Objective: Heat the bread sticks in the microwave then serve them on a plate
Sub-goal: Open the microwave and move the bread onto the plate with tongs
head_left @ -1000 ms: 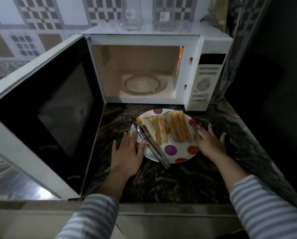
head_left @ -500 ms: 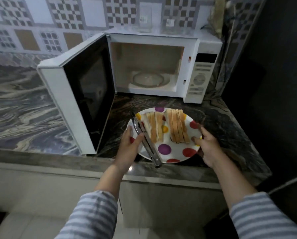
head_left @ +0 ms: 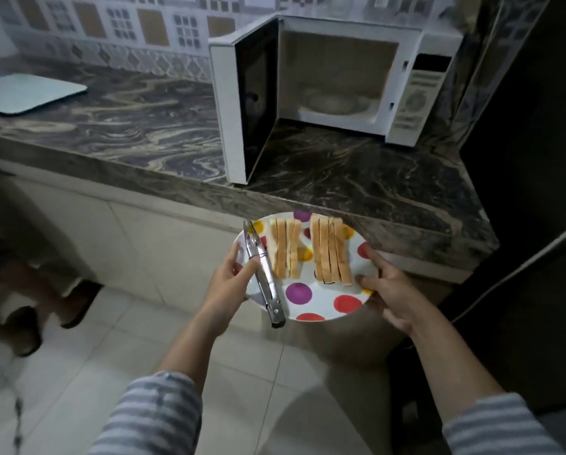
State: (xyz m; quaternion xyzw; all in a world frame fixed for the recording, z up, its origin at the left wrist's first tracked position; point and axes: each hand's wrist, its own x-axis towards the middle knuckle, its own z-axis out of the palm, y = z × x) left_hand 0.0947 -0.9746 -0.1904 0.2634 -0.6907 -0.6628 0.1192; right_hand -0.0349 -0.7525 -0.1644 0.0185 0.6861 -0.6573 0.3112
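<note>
While held out past the desk (head_left: 357, 178) edge, above the tiled floor (head_left: 150, 323): one plate (head_left: 311, 307), white with coloured dots. On it, two groups of bread sticks (head_left: 331, 254), pale golden strips lying side by side; roughly four in the left group, about five in the right, exact count hard to fix. Also on it, one pair of metal tongs (head_left: 262, 274), lying lengthwise along the left side, handle end jutting over the near rim.

Two hands, one at each side of the plate. Left hand (head_left: 227, 284) curled on the left rim, thumb laid across the tongs and pinning them to the plate. Right hand (head_left: 393, 290) curled on the right rim, thumb resting on the top face just beside the right group of sticks, other fingers under the plate. Striped sleeves (head_left: 153, 418) on both forearms.

On the desk, one white microwave (head_left: 406, 93), door swung fully open to the left, glass turntable visible inside, cavity otherwise bare. Far left on the desk, one pale flat board (head_left: 28, 93). At the left edge, another person's legs (head_left: 22, 284) standing on the floor.
</note>
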